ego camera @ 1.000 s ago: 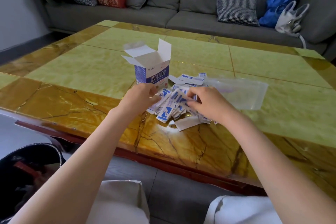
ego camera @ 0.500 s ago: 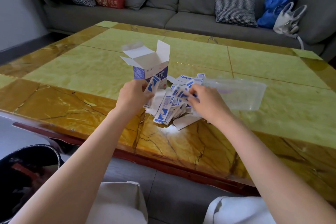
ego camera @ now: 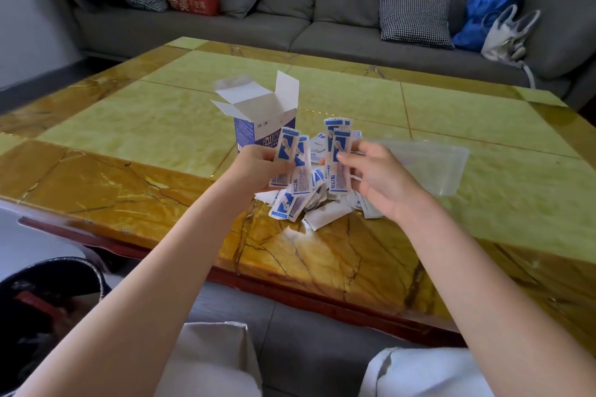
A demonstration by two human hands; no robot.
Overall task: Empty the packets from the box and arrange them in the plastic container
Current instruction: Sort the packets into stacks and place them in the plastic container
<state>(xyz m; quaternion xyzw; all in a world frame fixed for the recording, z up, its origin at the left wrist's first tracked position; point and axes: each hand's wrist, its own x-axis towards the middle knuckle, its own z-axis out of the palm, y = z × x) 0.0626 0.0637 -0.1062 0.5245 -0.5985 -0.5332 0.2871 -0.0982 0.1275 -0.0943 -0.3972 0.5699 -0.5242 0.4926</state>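
From the head camera I see my left hand (ego camera: pixel 258 164) pinching a couple of packets upright, and my right hand (ego camera: pixel 371 174) pinching a second small bunch the same way, both raised just above the loose pile of packets (ego camera: pixel 300 203) on the table (ego camera: pixel 129 177). The box (ego camera: pixel 258 119) stands open behind my left hand, flaps up; I cannot see into it, though I judge it emptied. The plastic container (ego camera: pixel 432 164) lies flat beside my right hand, and I see no packets in it.

The risk, as I judge it, is the grip: thin, slick packets held only by their lower ends could fan out and slip as I carry them across. The container is light and clear, so a careless push could slide it away. The pile sits near the table edge, and a sweep of my wrist could knock some off.
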